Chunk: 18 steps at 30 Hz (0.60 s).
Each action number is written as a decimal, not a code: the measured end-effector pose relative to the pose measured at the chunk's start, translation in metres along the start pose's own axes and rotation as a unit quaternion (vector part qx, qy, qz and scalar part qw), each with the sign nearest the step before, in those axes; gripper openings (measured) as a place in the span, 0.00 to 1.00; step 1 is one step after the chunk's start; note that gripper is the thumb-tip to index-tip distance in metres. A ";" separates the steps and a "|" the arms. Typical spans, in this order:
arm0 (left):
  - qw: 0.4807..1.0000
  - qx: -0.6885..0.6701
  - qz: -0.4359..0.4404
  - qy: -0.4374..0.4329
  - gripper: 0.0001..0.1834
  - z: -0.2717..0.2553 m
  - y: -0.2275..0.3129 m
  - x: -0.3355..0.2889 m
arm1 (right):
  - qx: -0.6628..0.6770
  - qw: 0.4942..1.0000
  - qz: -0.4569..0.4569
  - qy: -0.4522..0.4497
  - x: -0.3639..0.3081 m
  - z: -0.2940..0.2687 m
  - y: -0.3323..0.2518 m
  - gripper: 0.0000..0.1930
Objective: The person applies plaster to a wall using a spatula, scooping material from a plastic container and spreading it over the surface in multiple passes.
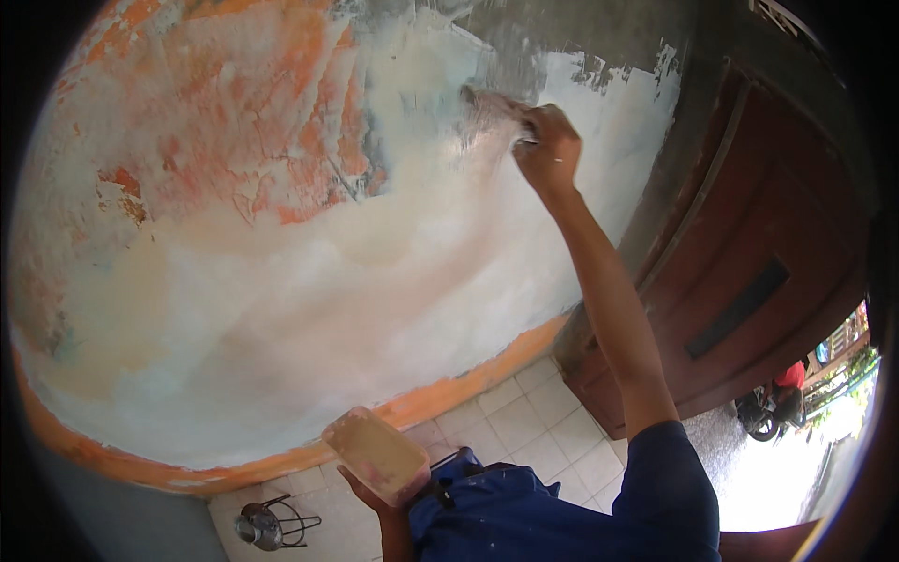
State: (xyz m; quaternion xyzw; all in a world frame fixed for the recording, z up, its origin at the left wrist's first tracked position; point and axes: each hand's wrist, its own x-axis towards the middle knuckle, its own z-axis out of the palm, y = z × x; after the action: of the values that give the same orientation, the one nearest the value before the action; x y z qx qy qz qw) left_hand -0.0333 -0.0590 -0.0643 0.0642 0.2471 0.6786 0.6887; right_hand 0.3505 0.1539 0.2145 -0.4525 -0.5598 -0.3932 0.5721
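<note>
High on the wall, my right hand (551, 145) grips a putty knife (501, 103), its wide blade lying against the pale, smeared surface; the blade is partly blurred. My arm is stretched up and forward. Low in front of my body, my left hand (367, 492) holds a rectangular pinkish-beige tub (379, 454) from below, its fingers partly hidden behind it. The wall (365, 309) carries a broad white-to-beige coat over its lower part. Rough orange paint (314, 178) shows through at the upper left, and bare grey (599, 28) at the top.
A dark red wooden door (758, 253) stands at the right, beside the coated wall. Pale floor tiles (524, 421) run along the wall's orange bottom strip (440, 398). At the lower left is a small metal stand with a silver pot-like part (262, 527). A motorbike (763, 412) shows outside.
</note>
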 end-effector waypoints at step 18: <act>0.998 0.032 0.051 0.009 0.31 -0.003 0.012 0.001 | -0.021 0.997 0.049 0.054 -0.048 0.021 -0.021 0.19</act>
State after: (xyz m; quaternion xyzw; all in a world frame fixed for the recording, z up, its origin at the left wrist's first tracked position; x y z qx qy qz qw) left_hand -0.0452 -0.0579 -0.0623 0.0923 0.2710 0.7051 0.6488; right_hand 0.3209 0.1658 0.1676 -0.4696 -0.4971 -0.4001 0.6102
